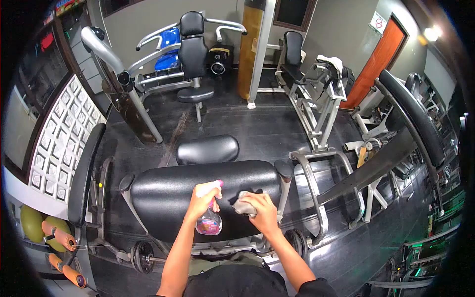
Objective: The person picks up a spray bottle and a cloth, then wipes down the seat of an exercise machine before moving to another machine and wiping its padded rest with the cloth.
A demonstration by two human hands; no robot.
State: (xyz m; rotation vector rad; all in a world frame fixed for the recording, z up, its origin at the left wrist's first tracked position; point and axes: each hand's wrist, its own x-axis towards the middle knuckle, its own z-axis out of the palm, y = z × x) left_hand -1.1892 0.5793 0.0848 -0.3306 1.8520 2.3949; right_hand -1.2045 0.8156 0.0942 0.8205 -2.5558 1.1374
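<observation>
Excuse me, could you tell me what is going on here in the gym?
A person leans over a padded black bench. Their left hand holds a spray bottle with a pink nozzle above the pad. Their right hand has a crumpled cloth at the pad's surface.

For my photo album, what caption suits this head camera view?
Left hand gripping a spray bottle, right hand holding a cloth at a black padded bench in a gym.

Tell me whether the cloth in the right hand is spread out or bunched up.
Bunched up: the cloth shows as a small crumpled wad at the right hand, not laid flat across the black pad.
</observation>
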